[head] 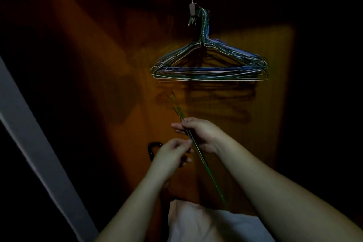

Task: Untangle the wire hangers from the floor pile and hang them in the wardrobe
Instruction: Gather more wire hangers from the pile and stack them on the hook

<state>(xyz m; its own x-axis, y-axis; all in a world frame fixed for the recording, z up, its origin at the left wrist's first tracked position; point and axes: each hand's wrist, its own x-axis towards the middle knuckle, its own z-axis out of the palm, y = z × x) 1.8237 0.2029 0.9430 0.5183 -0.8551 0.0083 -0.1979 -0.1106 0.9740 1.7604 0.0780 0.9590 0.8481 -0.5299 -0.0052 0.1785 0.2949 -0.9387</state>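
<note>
A bundle of several wire hangers (210,68) hangs from a small metal hook (192,11) on the brown wooden wardrobe door (271,45). Below it, my right hand (200,133) grips a few thin green wire hangers (204,163) seen edge-on, slanting from upper left down to lower right. My left hand (172,153) pinches the same wires just below and left of the right hand. The held hangers' hooks point up toward the hanging bundle, blurred and dim.
The scene is very dark. A dark door handle (154,148) sits behind my left hand. A pale grey slanted edge (29,143) crosses the left side. White cloth (206,224) lies at the bottom centre.
</note>
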